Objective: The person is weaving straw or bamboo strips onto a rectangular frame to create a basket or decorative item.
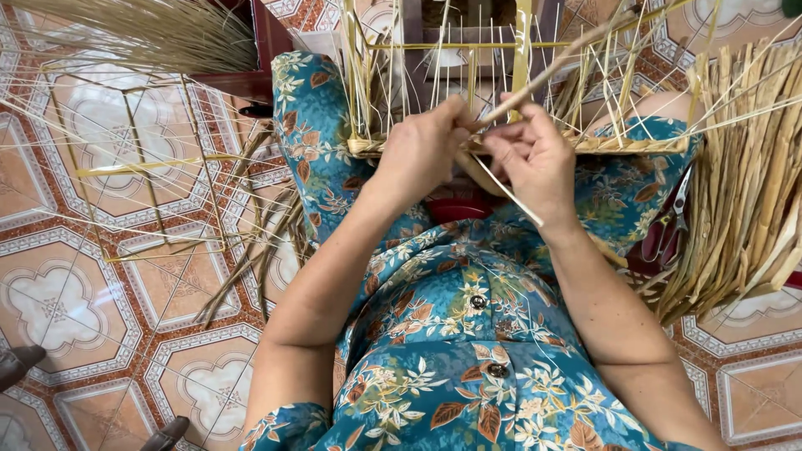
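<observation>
A partly woven straw frame (518,144) rests across my lap, with thin upright stakes rising from a braided lower edge. My left hand (424,150) is closed on the braided edge near its middle. Just to its right, my right hand (535,159) pinches a long straw strand (568,58) that runs up and to the right; a pale strip trails down past the wrist. The two hands nearly touch at the fingertips. I wear a blue floral garment (451,326).
A thick bundle of flat dried straw (743,184) lies at my right, with red-handled scissors (668,230) beside it. A thin wire-like frame (142,167) and loose straws (251,250) sit on the patterned tiled floor (75,301) at my left. More fine straw (167,33) is at top left.
</observation>
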